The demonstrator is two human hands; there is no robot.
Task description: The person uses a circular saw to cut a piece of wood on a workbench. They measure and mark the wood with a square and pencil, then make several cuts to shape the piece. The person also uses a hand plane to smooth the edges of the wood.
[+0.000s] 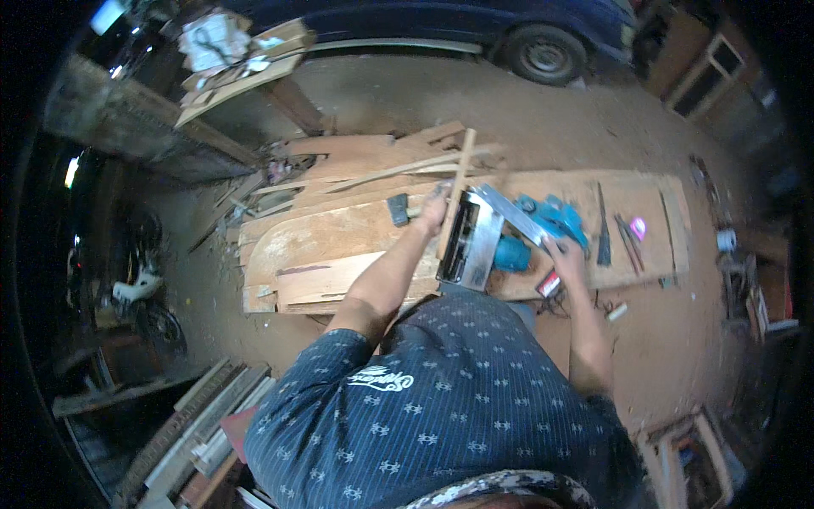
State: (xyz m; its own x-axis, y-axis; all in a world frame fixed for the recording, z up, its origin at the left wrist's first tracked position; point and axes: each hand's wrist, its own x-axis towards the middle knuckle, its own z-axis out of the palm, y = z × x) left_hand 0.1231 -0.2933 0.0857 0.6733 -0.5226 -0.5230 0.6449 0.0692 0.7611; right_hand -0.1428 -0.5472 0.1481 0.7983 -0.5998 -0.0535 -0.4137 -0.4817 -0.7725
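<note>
My left hand point(435, 209) is closed around a narrow wooden strip point(462, 170), which stands at a slant beside the metal plate of a power tool. My right hand point(565, 253) grips the near end of a long flat metal piece point(513, 212); blur hides whether it is a saw or a straightedge. Its far end reaches over the plate toward the strip. Between my hands sits the teal power tool point(512, 254), its silver plate point(483, 246) facing up with a dark slot along the left side. More teal tool body point(555, 216) shows behind the metal piece.
A dark-headed hammer or hatchet point(398, 209) lies left of my left hand. Wooden boards point(331, 233) cover the low worktable. Pliers-like tool point(631, 244), dark file-like tool point(604, 229) and pink roll point(638, 226) lie right. A blue vehicle point(424, 21) stands beyond.
</note>
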